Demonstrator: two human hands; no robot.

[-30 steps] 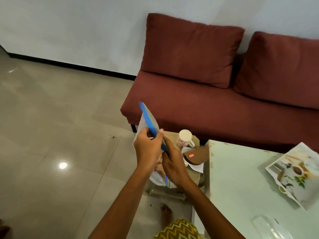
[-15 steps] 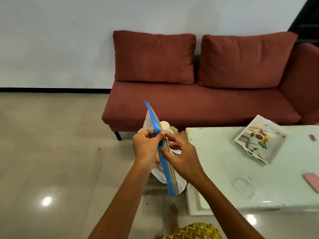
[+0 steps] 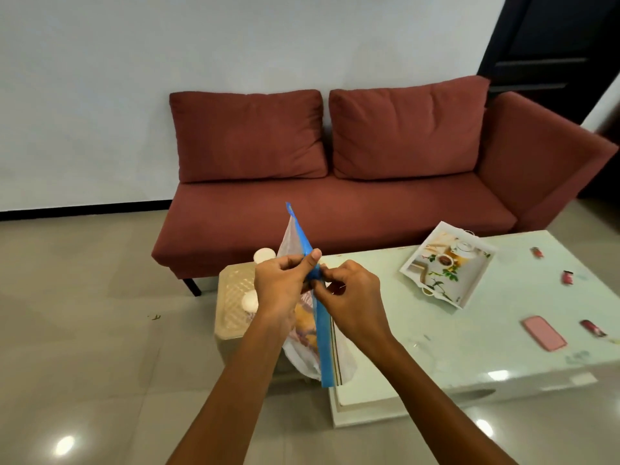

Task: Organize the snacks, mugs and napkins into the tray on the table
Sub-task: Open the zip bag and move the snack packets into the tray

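Note:
A clear snack bag with a blue zip strip along its top hangs in front of me, above the gap between stool and table. My left hand and my right hand both pinch the blue strip near its middle. Yellow snacks show through the plastic. The white tray with a printed tea and flower picture lies tilted on the pale green table, to the right of my hands. Two white mugs stand on the beige stool, partly hidden by my left hand.
A red sofa stands behind the table against the white wall. A pink phone and several small red wrapped items lie on the table's right part. Tiled floor stretches to the left.
My view has swung right and back, bringing the whole tray and table into sight. The bag has come up over the table's corner, both hands still pinching its blue strip.

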